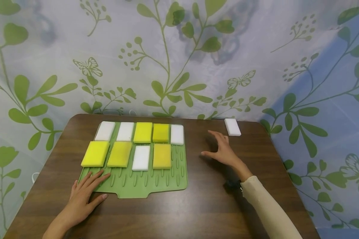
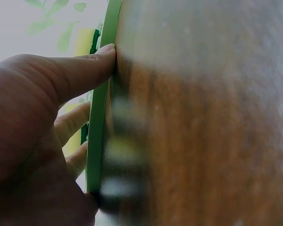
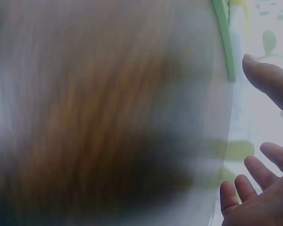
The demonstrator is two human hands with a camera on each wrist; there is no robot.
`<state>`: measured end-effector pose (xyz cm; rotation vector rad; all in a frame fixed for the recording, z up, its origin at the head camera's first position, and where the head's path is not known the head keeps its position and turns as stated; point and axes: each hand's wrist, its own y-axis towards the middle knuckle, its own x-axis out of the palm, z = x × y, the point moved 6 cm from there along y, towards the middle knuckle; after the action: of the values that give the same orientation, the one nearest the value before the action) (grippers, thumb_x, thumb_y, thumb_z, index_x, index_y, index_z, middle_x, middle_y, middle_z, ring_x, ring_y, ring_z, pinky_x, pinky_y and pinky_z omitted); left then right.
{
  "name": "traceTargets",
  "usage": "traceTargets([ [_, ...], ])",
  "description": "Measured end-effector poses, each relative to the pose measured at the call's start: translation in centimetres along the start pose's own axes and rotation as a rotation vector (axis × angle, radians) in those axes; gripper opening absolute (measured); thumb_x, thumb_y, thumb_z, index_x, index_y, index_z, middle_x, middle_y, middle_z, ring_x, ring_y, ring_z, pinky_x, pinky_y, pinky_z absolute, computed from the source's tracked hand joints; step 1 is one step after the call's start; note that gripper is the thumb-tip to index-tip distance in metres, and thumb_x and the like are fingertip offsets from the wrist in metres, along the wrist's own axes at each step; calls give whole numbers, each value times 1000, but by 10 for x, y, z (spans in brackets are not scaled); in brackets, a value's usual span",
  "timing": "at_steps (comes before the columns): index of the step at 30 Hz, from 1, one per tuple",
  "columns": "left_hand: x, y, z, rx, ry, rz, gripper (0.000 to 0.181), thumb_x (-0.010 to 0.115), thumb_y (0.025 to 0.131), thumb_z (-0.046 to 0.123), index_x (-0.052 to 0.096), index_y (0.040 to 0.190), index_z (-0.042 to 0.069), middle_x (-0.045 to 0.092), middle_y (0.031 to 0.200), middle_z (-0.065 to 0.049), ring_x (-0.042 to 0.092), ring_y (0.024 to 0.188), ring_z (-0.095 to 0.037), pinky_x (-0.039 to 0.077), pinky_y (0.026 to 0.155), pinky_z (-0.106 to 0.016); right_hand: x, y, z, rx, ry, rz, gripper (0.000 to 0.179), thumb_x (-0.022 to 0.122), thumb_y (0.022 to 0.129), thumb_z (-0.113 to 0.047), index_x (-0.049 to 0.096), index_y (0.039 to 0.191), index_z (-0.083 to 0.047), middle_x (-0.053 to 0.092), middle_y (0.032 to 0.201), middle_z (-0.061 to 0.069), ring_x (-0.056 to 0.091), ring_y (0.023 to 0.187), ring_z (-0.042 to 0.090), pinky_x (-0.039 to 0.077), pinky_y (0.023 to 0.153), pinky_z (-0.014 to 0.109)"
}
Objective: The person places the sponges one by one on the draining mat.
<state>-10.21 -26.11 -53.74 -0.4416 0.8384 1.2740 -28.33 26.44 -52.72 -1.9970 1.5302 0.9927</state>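
Note:
A green ridged drying mat (image 1: 167, 181) lies on the table, bearing several yellow sponges (image 1: 95, 153) and white foam blocks (image 1: 141, 158) in two rows. My left hand (image 1: 83, 199), fingers spread, rests at the mat's front left edge; its thumb (image 2: 92, 70) lies along the green rim in the left wrist view. Right of the mat, my right hand (image 1: 225, 152) hovers over the wood with thumb and fingers apart, holding nothing. Just beyond that hand, a lone white block (image 1: 232, 127) lies near the table's back edge. The right wrist view shows the right hand's fingers (image 3: 262, 172) loosely bent.
The brown wooden table (image 1: 182, 215) has rounded back corners. Behind it hangs a pale curtain (image 1: 107, 73) printed with green leaves and butterflies. A dark object (image 1: 232, 184) shows beneath the right wrist. The mat has a tab (image 1: 133, 193) at its front.

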Motion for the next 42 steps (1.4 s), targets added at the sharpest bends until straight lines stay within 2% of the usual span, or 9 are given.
traceTargets([
  [5,1,-1,0,-3,-2,0,71,81,96,17,52,161,25,41,171,-20,25,152,-67,-3,113,-95,-11,3,17,23,13,12,105,96,83,-35,36,167,-12,38,169,18,26,157,44,28,118,71],
  [10,0,-1,0,-3,-4,0,71,80,96,17,52,161,25,41,171,-20,25,152,-67,-3,113,-94,-21,5,32,28,-3,41,104,95,84,-34,35,166,-10,39,169,23,29,157,47,21,120,71],
  [19,1,0,1,-4,7,9,72,82,95,16,53,160,26,40,173,-11,26,153,-64,0,113,-94,-33,4,49,91,-18,51,105,93,86,-36,32,168,-11,34,171,25,20,156,50,27,119,77],
  [26,1,0,0,-2,15,11,73,82,95,16,52,160,26,41,173,-13,27,152,-65,0,113,-94,-43,7,59,123,-13,93,102,93,87,-33,35,166,-7,38,169,25,29,150,50,31,115,70],
  [32,0,0,1,-2,12,8,72,82,95,16,52,160,26,41,173,-13,27,152,-64,0,113,-95,-50,9,70,174,3,120,104,91,89,-37,30,169,-9,34,171,27,23,150,51,30,115,72],
  [37,0,0,1,-4,9,9,72,81,95,17,52,160,26,41,173,-12,27,152,-64,-1,113,-94,-55,9,79,213,4,146,105,89,90,-40,30,169,-9,33,169,29,23,147,52,31,115,72],
  [42,1,-1,0,-8,2,-2,71,80,96,17,51,161,25,41,172,-17,25,153,-65,-3,113,-94,-58,10,85,244,3,161,105,88,91,-44,27,171,-10,32,169,30,23,145,52,33,113,72],
])
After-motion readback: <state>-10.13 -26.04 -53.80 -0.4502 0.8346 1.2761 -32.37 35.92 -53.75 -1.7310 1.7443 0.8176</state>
